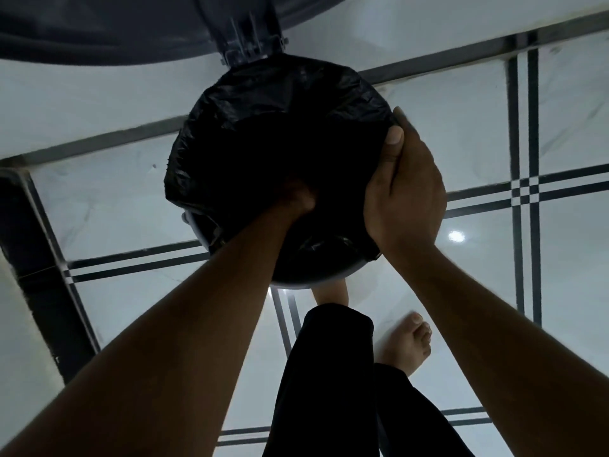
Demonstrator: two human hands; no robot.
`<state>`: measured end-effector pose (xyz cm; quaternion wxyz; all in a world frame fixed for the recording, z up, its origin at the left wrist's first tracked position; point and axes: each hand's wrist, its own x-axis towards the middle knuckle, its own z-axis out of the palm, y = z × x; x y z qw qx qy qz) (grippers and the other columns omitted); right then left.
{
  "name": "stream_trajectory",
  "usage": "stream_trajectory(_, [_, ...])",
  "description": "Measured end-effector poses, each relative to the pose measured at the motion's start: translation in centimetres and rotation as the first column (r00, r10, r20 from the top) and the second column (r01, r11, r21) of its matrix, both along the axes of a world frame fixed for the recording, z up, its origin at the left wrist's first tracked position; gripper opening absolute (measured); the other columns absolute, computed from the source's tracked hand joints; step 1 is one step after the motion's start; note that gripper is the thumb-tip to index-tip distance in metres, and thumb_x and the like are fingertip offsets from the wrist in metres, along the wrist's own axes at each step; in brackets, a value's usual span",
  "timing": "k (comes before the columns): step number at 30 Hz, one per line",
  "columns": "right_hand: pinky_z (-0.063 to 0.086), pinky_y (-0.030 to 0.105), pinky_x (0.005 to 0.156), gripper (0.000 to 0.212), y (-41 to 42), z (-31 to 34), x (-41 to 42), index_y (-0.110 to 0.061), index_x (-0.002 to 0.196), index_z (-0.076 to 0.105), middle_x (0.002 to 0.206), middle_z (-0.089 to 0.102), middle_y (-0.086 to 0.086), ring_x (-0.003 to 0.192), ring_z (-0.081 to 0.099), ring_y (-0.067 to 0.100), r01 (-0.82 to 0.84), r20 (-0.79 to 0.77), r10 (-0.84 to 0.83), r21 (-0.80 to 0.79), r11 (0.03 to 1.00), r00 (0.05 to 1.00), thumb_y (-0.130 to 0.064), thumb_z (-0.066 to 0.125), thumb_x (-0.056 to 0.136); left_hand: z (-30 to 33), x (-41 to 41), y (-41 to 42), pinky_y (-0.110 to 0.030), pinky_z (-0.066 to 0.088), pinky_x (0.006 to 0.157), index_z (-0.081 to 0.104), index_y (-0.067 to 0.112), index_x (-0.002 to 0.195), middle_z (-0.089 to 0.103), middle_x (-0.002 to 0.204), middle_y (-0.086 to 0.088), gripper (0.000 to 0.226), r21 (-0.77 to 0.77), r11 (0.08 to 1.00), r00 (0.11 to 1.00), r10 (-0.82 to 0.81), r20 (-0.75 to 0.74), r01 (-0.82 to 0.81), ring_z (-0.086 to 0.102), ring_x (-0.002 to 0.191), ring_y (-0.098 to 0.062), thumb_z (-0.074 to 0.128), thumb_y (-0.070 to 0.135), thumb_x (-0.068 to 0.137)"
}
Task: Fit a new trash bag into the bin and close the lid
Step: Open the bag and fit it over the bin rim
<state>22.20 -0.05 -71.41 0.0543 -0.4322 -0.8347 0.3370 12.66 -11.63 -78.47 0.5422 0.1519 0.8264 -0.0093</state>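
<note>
Black plastic trash bag (280, 103) lines the round bin (296, 284) at the centre of the frame.

Its edge is folded over the rim on the far and left sides, while a bare strip of pale rim shows along the near edge. The left hand (296, 197) reaches down inside the bag; whether its fingers are curled cannot be told. The right hand (403, 189) grips the bag-covered rim on the right side. The open lid (99, 24) stands hinged at the upper left. Bare feet (407, 344) rest on the striped white tile floor (576, 258).
</note>
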Motion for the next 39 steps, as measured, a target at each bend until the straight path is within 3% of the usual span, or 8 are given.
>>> stream_trajectory(4, [0.045, 0.041, 0.089, 0.054, 0.5, 0.7, -0.2, -0.028, 0.156, 0.053, 0.116, 0.052, -0.003, 0.092, 0.054, 0.021, -0.064, 0.105, 0.073, -0.089, 0.994, 0.992, -0.052, 0.023, 0.119, 6.7, -2.7, -1.1, -0.037, 0.046, 0.110, 0.069, 0.005, 0.137, 0.065, 0.145, -0.025, 0.040, 0.152, 0.962, 0.969, 0.238, -0.069, -0.226, 0.061, 0.134, -0.041, 0.055, 0.032, 0.110])
stream_trajectory(8, [0.036, 0.051, 0.111, 0.060, 1.3, 2.3, -0.2, -0.044, 0.170, 0.031, 0.135, 0.044, 0.004, 0.127, 0.047, 0.027, -0.090, 0.200, 0.131, -0.205, 0.975, 0.971, -0.064, 0.021, 0.115, 14.8, -2.3, -3.0, -0.038, 0.056, 0.086, 0.074, 0.018, 0.100, 0.079, 0.098, -0.007, 0.032, 0.319, 0.920, 0.911, 0.318, -0.263, -0.229, 0.073, 0.096, -0.032, 0.056, 0.043, 0.106])
stream_trajectory(14, [0.030, 0.054, 0.126, 0.078, 2.5, 4.9, 2.1, -0.021, 0.176, 0.016, 0.177, 0.023, 0.019, 0.150, 0.036, 0.036, -0.104, 0.286, 0.204, -0.329, 0.939, 0.936, -0.065, 0.029, 0.113, 19.2, 4.9, -6.9, -0.041, 0.053, 0.084, 0.076, 0.023, 0.107, 0.078, 0.102, -0.003, 0.031, 0.160, 0.963, 0.882, 0.265, -0.390, -0.218, 0.072, 0.098, -0.035, 0.053, 0.045, 0.107])
stream_trajectory(18, [0.057, 0.036, 0.094, 0.076, 2.2, 6.7, 4.2, -0.016, 0.150, 0.053, 0.116, 0.072, -0.002, 0.099, 0.071, -0.001, 0.236, 0.287, -0.088, -0.536, 0.811, 0.954, -0.075, 0.057, 0.101, 18.5, 9.0, -8.9, -0.046, 0.047, 0.095, 0.078, 0.020, 0.100, 0.072, 0.116, 0.000, 0.029, 0.138, 0.947, 0.866, 0.321, -0.383, -0.290, 0.064, 0.118, -0.030, 0.057, 0.039, 0.106])
stream_trajectory(24, [0.069, 0.049, 0.085, 0.031, 0.8, 7.4, 6.8, -0.015, 0.098, 0.076, 0.083, 0.082, -0.002, 0.073, 0.082, 0.015, 0.329, 0.391, -0.087, -0.609, 0.722, 0.916, -0.046, 0.076, 0.101, 17.5, 11.6, -9.7, -0.049, 0.056, 0.086, 0.077, 0.015, 0.084, 0.066, 0.126, -0.008, 0.021, 0.284, 0.853, 0.691, 0.521, -0.501, -0.438, 0.056, 0.116, -0.035, 0.073, 0.028, 0.099])
stream_trajectory(32, [0.066, 0.053, 0.092, 0.015, -0.5, 7.4, 8.3, -0.030, 0.086, 0.073, 0.071, 0.077, -0.009, 0.088, 0.079, 0.027, 0.380, 0.418, -0.141, -0.570, 0.728, 0.898, -0.032, 0.077, 0.101, 15.4, 11.0, -10.9, -0.041, 0.051, 0.091, 0.080, 0.013, 0.113, 0.075, 0.105, -0.008, 0.029, 0.113, 0.446, 0.407, 0.876, -0.260, -0.888, 0.062, 0.098, -0.029, 0.058, 0.030, 0.104])
stream_trajectory(35, [0.067, 0.045, 0.086, 0.013, -0.2, 6.7, 8.1, -0.033, 0.087, 0.075, 0.069, 0.077, -0.014, 0.076, 0.075, 0.018, 0.358, 0.434, -0.103, -0.561, 0.747, 0.895, -0.034, 0.074, 0.100, 14.8, 9.7, -11.2, -0.036, 0.055, 0.075, 0.075, 0.009, 0.100, 0.071, 0.091, -0.011, 0.020, 0.051, 0.032, 0.032, 0.999, 0.003, -0.998, 0.061, 0.077, -0.030, 0.058, 0.017, 0.107])
stream_trajectory(39, [0.062, 0.035, 0.072, 0.012, 0.1, 5.4, 7.4, -0.017, 0.101, 0.078, 0.074, 0.082, 0.002, 0.059, 0.073, 0.013, 0.456, 0.455, -0.182, -0.616, 0.643, 0.872, -0.019, 0.066, 0.103, 13.8, 8.6, -12.1, -0.027, 0.056, 0.064, 0.071, 0.012, 0.100, 0.073, 0.079, -0.003, 0.018, -0.020, -0.204, -0.204, 0.959, 0.196, -0.979, 0.062, 0.069, -0.018, 0.056, 0.014, 0.108])
